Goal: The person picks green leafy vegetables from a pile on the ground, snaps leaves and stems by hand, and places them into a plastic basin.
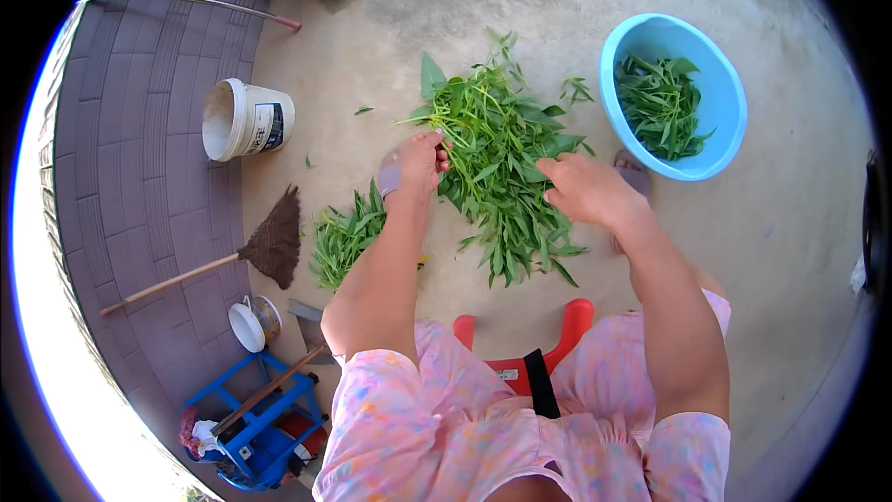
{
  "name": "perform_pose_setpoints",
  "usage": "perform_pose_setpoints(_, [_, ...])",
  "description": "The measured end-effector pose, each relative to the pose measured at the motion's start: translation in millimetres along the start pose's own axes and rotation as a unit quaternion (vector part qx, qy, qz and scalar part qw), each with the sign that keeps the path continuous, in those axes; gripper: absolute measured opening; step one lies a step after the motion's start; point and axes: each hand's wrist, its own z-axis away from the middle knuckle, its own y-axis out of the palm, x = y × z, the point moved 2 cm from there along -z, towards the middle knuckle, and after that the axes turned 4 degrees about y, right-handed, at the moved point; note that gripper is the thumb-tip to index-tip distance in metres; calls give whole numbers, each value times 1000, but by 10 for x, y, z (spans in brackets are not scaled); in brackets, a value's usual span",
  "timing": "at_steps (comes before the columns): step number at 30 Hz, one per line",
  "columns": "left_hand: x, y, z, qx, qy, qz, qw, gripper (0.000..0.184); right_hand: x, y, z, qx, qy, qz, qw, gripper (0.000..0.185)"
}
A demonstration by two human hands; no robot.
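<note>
A large heap of leafy green stems [506, 149] lies on the concrete floor in front of me. My left hand [423, 160] is at the heap's left edge, its fingers closed on the stem ends. On the heap's right side my right hand [587, 188] has its thumb and index finger curled near the leaves; whether anything is between them is too small to tell. A light blue basin [729, 116] with loose green leaves [662, 104] inside stands to the right. A smaller leafy pile [346, 240] rests beside my left forearm.
At the left are a white bucket [263, 121], a brown broom [274, 240], a small white pail [248, 325] and a blue frame [269, 428]. Between my knees is a red plastic stool [567, 335]. Loose leaves [576, 90] lie between heap and basin.
</note>
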Motion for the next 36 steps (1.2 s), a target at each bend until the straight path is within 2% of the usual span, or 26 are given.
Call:
perform_pose_setpoints(2, [-307, 38, 296, 9, 20, 0, 1000, 11, 22, -51, 11, -2, 5, -3, 1000, 21])
perform_pose_setpoints(6, [-605, 46, 792, 57, 2, 45, 997, 9, 50, -82, 9, 4, 7, -10, 1000, 21])
perform_pose_setpoints(8, [-599, 7, 946, 48, -45, 150, 986, 12, 82, -90, 8, -8, -2, -27, 1000, 20])
perform_pose_setpoints(10, [-496, -38, 984, 58, -70, 192, 977, 9, 104, -93, -23, -18, -10, -42, 999, 20])
perform_pose_setpoints(12, [-401, -14, 1045, 70, -97, 238, 964, 6, 128, -117, -60, -61, -27, -120, 991, 18])
perform_pose_setpoints(13, [-359, 31, 1103, 40, -136, 275, 951, 5, 148, -132, -63, -60, -25, -116, 991, 18])
perform_pose_setpoints(15, [-249, 113, 1100, -22, -194, 326, 925, 3, 176, -205, -70, -97, -30, -289, 952, 16])
perform_pose_setpoints(16, [-170, 117, 1028, -20, -194, 328, 924, 3, 174, -213, -88, -98, -29, -286, 953, 16])
perform_pose_setpoints(19, [-62, 211, 922, 91, -228, 371, 896, 12, 172, -179, -149, -57, -37, -482, 873, 14])
perform_pose_setpoints(20, [-65, 244, 903, 92, -228, 371, 896, 12, 177, -184, -145, -57, -37, -482, 874, 14])
perform_pose_setpoints(22, [-135, 331, 898, 130, -224, 303, 917, 14, 233, -244, -101, 15, -13, -595, 804, 15])
perform_pose_setpoints(24, [-172, 346, 907, 160, -246, 313, 903, 17, 231, -254, -114, 19, -8, -592, 805, 16])
perform_pose_setpoints(26, [-161, 366, 875, 251, -289, 311, 870, 15, 220, -225, -153, 6, -2, -576, 818, 18])
perform_pose_setpoints(28, [-153, 434, 881, 234, -301, 326, 865, 12, 246, -254, -122, 17, 7, -576, 817, 17])
perform_pose_setpoints(30, [-91, 452, 824, 171, -293, 306, 889, 11, 265, -251, -98, 30, 16, -576, 817, 17])
perform_pose_setpoints(31, [-80, 427, 822, 170, -292, 307, 890, 11, 273, -247, -91, 25, 15, -571, 820, 15])
perform_pose_setpoints(33, [-112, 415, 837, 247, -277, 339, 865, 11, 277, -249, -93, 21, 12, -565, 824, 14])
perform_pose_setpoints(34, [-127, 425, 841, 247, -275, 339, 865, 11, 263, -238, -100, 17, 25, -556, 831, 13])
perform_pose_setpoints(36, [-162, 477, 860, 186, -246, 319, 897, 11, 235, -237, -111, 12, 36, -543, 839, 11])
